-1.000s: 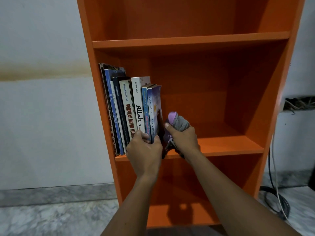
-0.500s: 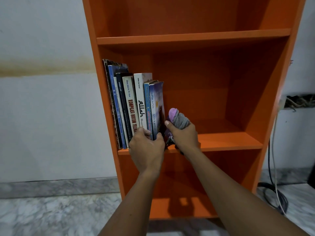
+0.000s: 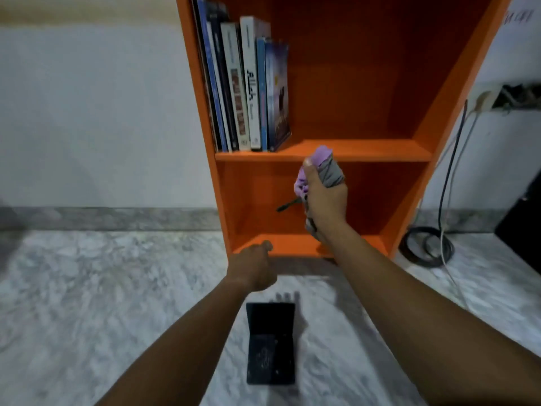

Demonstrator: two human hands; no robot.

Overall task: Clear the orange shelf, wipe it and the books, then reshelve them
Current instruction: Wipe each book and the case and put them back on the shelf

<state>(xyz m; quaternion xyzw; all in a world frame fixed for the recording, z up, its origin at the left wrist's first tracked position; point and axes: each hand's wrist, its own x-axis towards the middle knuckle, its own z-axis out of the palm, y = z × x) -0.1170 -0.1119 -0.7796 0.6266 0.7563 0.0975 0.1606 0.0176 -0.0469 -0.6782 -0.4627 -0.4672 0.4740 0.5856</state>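
The orange shelf (image 3: 366,150) stands against the white wall. Several books (image 3: 246,83) stand upright at the left end of its middle board. My right hand (image 3: 325,200) is in front of the lower compartment, shut on a bunched purple and grey cloth (image 3: 325,168). My left hand (image 3: 253,266) hangs low in front of the shelf's bottom board, fingers curled, holding nothing. A dark book (image 3: 270,344) lies flat on the marble floor below my hands.
The marble floor (image 3: 102,288) spreads left and in front of the shelf. Coiled black and white cables (image 3: 430,247) lie on the floor at the shelf's right side, running up to a wall socket (image 3: 483,101). A dark object (image 3: 524,230) sits at the far right edge.
The view has tilted down to the floor. My left hand has left the books and dropped low. My right hand with the cloth has moved off the middle board and lower.
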